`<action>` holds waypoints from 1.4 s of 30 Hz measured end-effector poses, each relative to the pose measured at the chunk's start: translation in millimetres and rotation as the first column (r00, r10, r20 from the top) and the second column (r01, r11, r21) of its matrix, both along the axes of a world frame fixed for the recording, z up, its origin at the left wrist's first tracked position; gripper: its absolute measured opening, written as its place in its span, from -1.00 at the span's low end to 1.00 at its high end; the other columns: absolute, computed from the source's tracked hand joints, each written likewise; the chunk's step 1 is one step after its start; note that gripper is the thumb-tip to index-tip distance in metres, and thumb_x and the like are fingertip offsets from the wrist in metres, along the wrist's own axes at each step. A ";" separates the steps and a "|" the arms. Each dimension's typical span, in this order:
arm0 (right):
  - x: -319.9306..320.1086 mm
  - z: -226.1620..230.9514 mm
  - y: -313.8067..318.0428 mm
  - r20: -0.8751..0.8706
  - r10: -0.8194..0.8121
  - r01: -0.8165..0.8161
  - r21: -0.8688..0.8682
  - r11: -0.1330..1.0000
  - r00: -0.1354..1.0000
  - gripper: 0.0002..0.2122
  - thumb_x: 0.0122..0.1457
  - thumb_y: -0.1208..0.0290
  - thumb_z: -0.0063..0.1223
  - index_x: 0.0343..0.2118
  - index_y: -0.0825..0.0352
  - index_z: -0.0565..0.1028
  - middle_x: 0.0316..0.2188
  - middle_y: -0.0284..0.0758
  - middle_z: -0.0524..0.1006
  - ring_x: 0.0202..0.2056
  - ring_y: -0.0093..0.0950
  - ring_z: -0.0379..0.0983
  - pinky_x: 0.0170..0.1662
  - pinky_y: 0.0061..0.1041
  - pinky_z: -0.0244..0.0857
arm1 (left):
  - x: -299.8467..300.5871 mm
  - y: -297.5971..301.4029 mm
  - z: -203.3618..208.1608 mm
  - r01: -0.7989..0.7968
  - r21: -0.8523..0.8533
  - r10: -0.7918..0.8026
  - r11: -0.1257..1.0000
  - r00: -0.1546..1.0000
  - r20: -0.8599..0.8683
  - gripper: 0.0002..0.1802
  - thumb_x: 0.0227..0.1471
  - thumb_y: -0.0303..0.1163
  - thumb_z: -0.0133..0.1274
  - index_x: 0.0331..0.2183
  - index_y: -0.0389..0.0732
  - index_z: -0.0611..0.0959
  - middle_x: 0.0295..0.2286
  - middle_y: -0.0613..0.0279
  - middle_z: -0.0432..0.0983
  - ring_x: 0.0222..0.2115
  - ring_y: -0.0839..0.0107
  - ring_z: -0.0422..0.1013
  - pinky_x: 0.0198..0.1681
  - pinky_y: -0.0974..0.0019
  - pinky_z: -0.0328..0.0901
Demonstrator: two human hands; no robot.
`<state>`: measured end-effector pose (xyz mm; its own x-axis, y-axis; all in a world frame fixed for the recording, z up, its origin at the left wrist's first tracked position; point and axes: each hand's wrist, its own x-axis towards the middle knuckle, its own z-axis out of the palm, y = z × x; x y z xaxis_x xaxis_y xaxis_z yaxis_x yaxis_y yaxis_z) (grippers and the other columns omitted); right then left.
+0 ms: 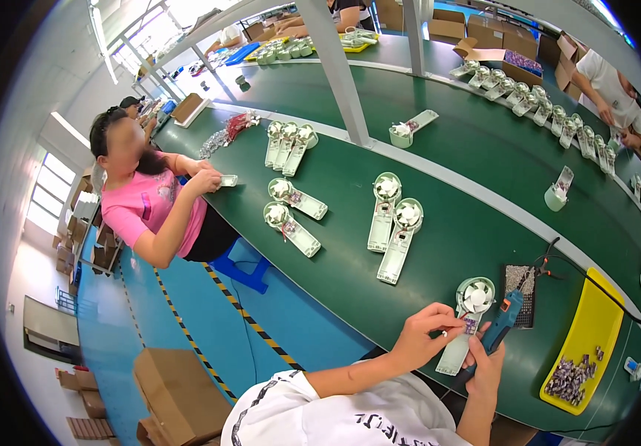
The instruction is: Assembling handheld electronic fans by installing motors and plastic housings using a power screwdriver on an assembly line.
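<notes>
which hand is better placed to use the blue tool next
Probably the right hand: it seems to hold the blue tool, right beside the pale green fan housing. The left hand looks busy, its fingertips at the small circuit board.

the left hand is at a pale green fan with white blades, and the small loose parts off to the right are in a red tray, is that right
Not quite: the tray is yellow, not red, as the head view shows. The left hand is at the pale green fan, and the small loose parts are off to the right.
</notes>
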<state>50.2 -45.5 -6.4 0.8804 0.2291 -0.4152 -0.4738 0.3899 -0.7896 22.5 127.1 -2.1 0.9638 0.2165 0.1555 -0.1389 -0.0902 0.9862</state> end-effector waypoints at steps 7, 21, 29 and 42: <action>4.2 4.6 1.6 0.009 0.015 -0.014 -0.016 1.000 1.000 -0.65 0.17 0.57 0.21 -0.01 0.25 0.40 -0.43 -0.44 0.43 -0.63 -0.67 0.31 -0.62 -0.64 0.19 | 3.2 -2.3 -2.4 -0.006 -0.077 0.006 0.997 1.000 0.006 -0.82 0.06 -0.62 0.24 -0.23 -0.31 0.74 -0.26 0.20 0.49 -0.30 0.48 0.50 -0.22 0.44 0.47; 1.2 0.3 8.7 0.078 -0.005 0.003 0.018 1.000 0.997 -0.63 0.19 0.55 0.19 0.03 0.29 0.35 -0.33 -0.26 0.55 -0.62 -0.65 0.33 -0.61 -0.61 0.22 | 1.4 3.6 -5.8 -0.048 -0.022 0.049 0.999 0.995 0.086 -0.83 0.05 -0.59 0.27 -0.24 -0.30 0.75 -0.26 0.27 0.50 -0.35 0.57 0.46 -0.37 0.56 0.36; -1.4 17.7 -24.0 0.074 -0.052 0.057 -0.058 0.997 0.996 -0.65 0.27 0.49 0.11 0.07 0.34 0.32 -0.24 -0.11 0.58 -0.63 -0.63 0.33 -0.60 -0.59 0.26 | 46.8 127.3 28.6 -0.481 0.217 0.440 0.849 0.872 0.213 -0.97 0.02 -0.59 0.26 -0.40 -0.30 0.72 -0.34 0.27 0.58 -0.33 0.57 0.44 -0.29 0.47 0.33; 8.1 -0.6 -91.9 0.319 0.000 0.299 -0.888 0.350 0.948 -0.51 0.16 0.16 0.29 0.00 0.41 0.43 -0.39 -0.17 0.50 -0.34 -0.12 0.48 -0.20 -0.24 0.35 | 109.5 351.3 -21.6 -0.381 0.558 0.476 0.737 0.879 -0.029 -0.79 0.02 -0.43 0.30 -0.28 -0.33 0.74 -0.44 0.28 0.67 -0.44 0.59 0.50 -0.33 0.48 0.36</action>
<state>58.3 -137.4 -7.0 0.9492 -0.3090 -0.0597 -0.2442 -0.6032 -0.7593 132.0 478.4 -23.7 0.8091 0.5443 0.2216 0.1954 -0.6049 0.7720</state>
